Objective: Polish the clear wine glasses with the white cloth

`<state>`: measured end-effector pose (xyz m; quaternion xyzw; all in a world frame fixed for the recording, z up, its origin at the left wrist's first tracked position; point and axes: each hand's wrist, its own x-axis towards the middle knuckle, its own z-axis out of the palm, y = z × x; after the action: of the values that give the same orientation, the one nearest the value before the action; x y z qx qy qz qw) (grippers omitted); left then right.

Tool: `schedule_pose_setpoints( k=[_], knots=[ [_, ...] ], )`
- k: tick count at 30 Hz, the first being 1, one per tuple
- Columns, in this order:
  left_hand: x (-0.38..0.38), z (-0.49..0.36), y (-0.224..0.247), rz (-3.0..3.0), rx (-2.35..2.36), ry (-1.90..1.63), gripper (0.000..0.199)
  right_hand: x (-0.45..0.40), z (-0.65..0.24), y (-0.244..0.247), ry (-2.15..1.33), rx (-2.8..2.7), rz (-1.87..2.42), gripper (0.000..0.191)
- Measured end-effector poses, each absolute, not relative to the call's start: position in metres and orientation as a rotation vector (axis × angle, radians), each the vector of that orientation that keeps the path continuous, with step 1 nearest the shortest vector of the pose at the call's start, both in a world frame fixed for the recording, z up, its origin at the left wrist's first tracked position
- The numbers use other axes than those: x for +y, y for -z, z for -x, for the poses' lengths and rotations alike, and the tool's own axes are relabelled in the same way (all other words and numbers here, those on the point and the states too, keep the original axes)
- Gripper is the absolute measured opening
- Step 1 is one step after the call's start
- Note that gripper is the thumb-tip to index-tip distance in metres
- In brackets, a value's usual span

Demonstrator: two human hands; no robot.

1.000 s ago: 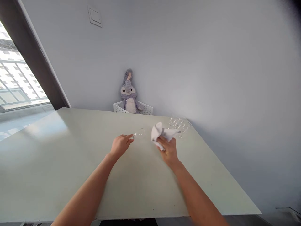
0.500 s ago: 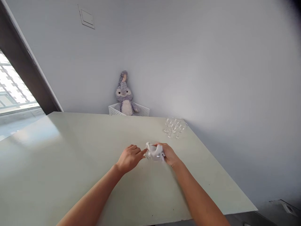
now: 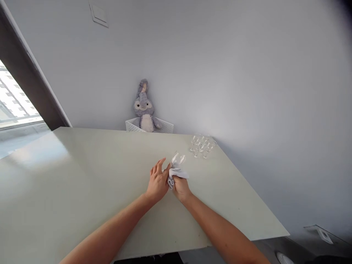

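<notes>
Pale table (image 3: 110, 176) against a grey wall (image 3: 247, 73), two hands together at one wine glass (image 3: 178, 158)

From my remote seat, I count one glass at the hands, one white cloth (image 3: 177, 173), and a cluster of clear glasses (image 3: 202, 143) by the far right corner. They overlap too much for me to give an exact number, but I make out at least four. One stuffed toy (image 3: 146, 123) sits in one white basket (image 3: 166, 127) at the far edge, and one switch (image 3: 99, 14) is on the wall, with one window (image 3: 13, 99) off to the left.

Both forearms reach over the near edge and angle inward until the hands nearly meet. My left hand (image 3: 158, 184) is back-up, its fingers partly spread and pointing toward the far edge; I cannot tell whether its thumb side grips the glass or only rests against it. My right hand (image 3: 181, 187) is closed on the cloth, bunched around the lower part of the glass.

The bowl of the glass rises out of the cloth, tilted toward the far edge. It lies just beyond my right fist and slightly right of my left fingers, well apart from the cluster. Cloth and fingers hide the stem and foot, so I cannot tell whether the glass touches the table.
</notes>
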<state>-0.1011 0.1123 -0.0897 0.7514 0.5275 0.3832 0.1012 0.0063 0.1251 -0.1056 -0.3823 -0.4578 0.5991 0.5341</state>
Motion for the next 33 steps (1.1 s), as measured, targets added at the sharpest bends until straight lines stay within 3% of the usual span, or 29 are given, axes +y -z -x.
schedule_pose_setpoints(
  k=[3,8,16,20,24,28,30,33],
  knots=[
    [0.117,0.109,0.084,-1.95,1.324,-1.063,0.038,0.131,-0.016,0.101,-1.347,-1.025,0.918,0.015],
    [0.119,0.111,0.079,-1.419,1.11,-1.208,0.07,0.123,-0.017,0.098,-1.271,-1.256,1.096,0.022],
    [0.131,0.132,0.065,-0.969,0.924,-1.559,0.049,0.13,-0.033,0.095,-0.961,-1.503,1.238,0.014],
    [0.136,0.142,0.062,-0.835,0.818,-1.668,0.042,0.137,-0.034,0.095,-1.271,-1.275,1.177,0.015],
    [0.126,0.12,0.066,-0.923,0.787,-1.651,0.042,0.128,-0.014,0.097,-1.578,-1.1,0.92,0.03],
    [0.117,0.11,0.066,-1.21,0.873,-1.652,0.048,0.114,-0.005,0.1,-1.627,-1.198,0.951,0.034],
    [0.119,0.118,0.067,-1.396,0.978,-1.706,0.05,0.109,-0.008,0.099,-1.487,-1.495,1.062,0.033],
    [0.127,0.136,0.069,-1.691,1.25,-1.779,0.052,0.106,-0.016,0.092,-0.951,-2.1,1.14,0.028]
  ],
)
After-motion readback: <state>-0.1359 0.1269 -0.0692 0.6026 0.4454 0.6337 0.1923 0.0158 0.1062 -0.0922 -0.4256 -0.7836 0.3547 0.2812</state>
